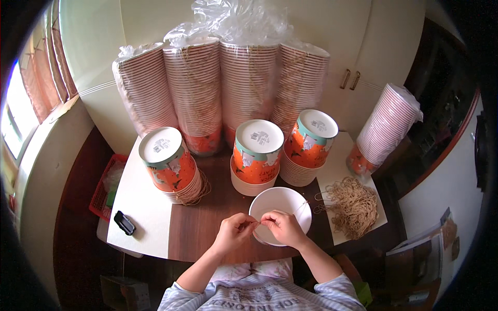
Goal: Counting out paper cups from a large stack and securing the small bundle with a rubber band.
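Observation:
Both of my hands meet over the near rim of a white paper bucket [282, 199], which stands mouth up near the table's front edge. My left hand [236, 229] is closed in a pinch, its fingertips almost touching those of my right hand [282, 227]. The right fingers are pinched too, and a thin cord seems to run between the two, mostly hidden by the fingers. A thin strand also shows at the bucket's right rim. To the right lies a loose heap of tan cord [355, 207].
Upside-down stacks of orange printed buckets stand at left [174, 173], middle [257, 166] and right [310, 150]; tan cord hangs on the left stack. Tall plastic-wrapped stacks [194, 88] line the back, with another wrapped stack [386, 124] at right. A black case [124, 223] lies left.

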